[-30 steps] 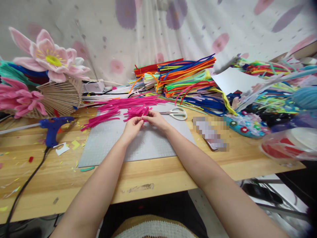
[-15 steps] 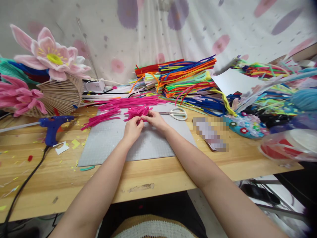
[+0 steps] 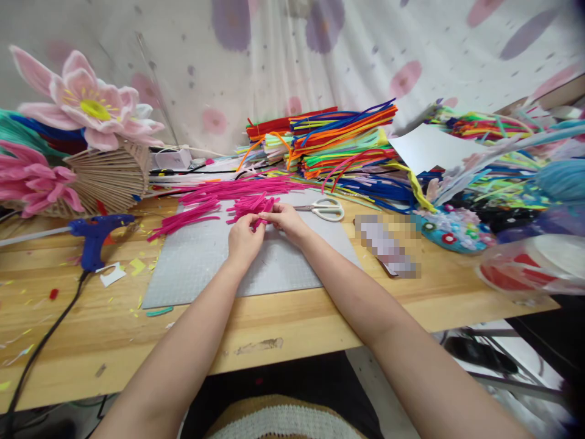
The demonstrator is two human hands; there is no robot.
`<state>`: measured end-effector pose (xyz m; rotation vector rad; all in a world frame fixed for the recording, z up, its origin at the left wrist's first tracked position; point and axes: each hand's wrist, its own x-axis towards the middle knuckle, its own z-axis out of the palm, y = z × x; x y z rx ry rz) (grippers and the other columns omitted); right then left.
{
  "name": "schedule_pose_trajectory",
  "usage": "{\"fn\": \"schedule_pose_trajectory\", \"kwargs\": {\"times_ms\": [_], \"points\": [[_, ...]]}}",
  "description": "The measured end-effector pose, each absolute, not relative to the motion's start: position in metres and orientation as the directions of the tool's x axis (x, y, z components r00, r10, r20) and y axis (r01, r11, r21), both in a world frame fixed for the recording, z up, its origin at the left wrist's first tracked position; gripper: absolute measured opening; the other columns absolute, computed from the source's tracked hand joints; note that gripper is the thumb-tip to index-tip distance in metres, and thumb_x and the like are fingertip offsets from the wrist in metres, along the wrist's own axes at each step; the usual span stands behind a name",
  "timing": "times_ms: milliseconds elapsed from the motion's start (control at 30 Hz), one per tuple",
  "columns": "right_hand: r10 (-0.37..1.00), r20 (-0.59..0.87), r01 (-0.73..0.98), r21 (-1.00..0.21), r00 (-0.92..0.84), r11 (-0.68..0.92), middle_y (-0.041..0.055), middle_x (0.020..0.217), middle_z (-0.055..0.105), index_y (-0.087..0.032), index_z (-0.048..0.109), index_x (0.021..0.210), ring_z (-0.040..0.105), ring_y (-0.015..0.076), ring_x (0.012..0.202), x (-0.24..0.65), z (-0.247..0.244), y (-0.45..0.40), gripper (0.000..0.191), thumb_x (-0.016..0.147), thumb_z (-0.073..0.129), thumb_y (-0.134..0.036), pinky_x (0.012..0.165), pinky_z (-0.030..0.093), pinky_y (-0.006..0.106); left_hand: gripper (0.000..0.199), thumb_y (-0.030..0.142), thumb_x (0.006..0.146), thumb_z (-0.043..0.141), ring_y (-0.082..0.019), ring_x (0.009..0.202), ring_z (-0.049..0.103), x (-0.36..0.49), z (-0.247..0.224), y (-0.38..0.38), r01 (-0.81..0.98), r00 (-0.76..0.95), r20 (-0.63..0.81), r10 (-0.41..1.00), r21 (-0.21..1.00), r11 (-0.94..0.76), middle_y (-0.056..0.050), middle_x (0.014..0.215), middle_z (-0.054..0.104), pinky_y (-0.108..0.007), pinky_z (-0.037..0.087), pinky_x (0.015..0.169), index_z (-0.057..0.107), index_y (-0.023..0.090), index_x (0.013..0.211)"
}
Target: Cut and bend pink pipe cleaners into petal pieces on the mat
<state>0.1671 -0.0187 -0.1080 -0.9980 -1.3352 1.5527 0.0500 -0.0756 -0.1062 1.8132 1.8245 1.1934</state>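
My left hand [image 3: 245, 239] and my right hand [image 3: 287, 221] meet over the grey cutting mat [image 3: 192, 268]. Between their pinched fingertips is a magenta pipe cleaner [image 3: 261, 217], mostly hidden by the fingers. Just behind them lies a pile of short magenta pipe cleaners [image 3: 244, 206]. Another magenta bunch [image 3: 189, 216] rests to the left, and longer magenta pipe cleaners [image 3: 233, 188] stretch along the mat's far edge. White-handled scissors [image 3: 326, 209] lie to the right of my right hand, with the blades pointing toward it.
A blue glue gun [image 3: 95, 238] with a black cord lies at left, near pink fuzzy flowers [image 3: 94, 110]. Colourful pipe cleaner bundles [image 3: 342, 140] are stacked at the back. On the right are a blurred-out flat object [image 3: 384, 244], a blue decorated piece [image 3: 457, 228] and a plastic tub [image 3: 543, 265].
Both hands stay together at nearly the same spot, with the fingers shifting slightly around the magenta pipe cleaner. The whole view has drifted a little.
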Motion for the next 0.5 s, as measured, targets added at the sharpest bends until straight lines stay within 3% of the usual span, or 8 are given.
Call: {"fn": "schedule_pose_trajectory", "kwargs": {"times_ms": [233,400,500], "points": [[0.935,-0.036,-0.11,-0.991,-0.354,-0.08,-0.0044,0.052,0.05,-0.014,0.052,0.062,0.033,0.0032,0.043,0.164,-0.103,-0.021,0.032,0.047,0.073,-0.033,0.041,0.019,0.02,0.018,0.032,0.07,0.055,-0.016,0.071,0.059,0.047,-0.11,-0.072,0.577,-0.254,0.259,0.932,0.814,-0.069,-0.005,0.076,0.067,-0.029,0.043,0.07,0.063,0.017,0.076],[0.9,-0.045,-0.01,-0.998,-0.434,-0.054,-0.0058,0.05,0.048,-0.012,0.053,0.061,0.029,0.0021,0.042,0.174,-0.104,-0.019,0.028,0.052,0.071,-0.031,0.041,0.017,0.019,0.016,0.03,0.062,0.062,-0.018,0.064,0.061,0.042,-0.107,-0.067,0.237,-0.143,-0.05,0.988,0.968,0.083,-0.006,0.064,0.066,-0.032,0.047,0.065,0.064,0.015,0.064],[0.843,-0.066,0.011,-0.997,-0.535,-0.071,-0.007,0.049,0.046,-0.012,0.055,0.064,0.026,0.0022,0.041,0.183,-0.108,-0.016,0.026,0.053,0.07,-0.031,0.041,0.015,0.02,0.018,0.029,0.056,0.067,-0.02,0.065,0.063,0.038,-0.101,-0.067,0.022,0.008,-0.235,0.972,0.972,0.235,-0.008,0.063,0.066,-0.033,0.049,0.063,0.063,0.012,0.063]]}}
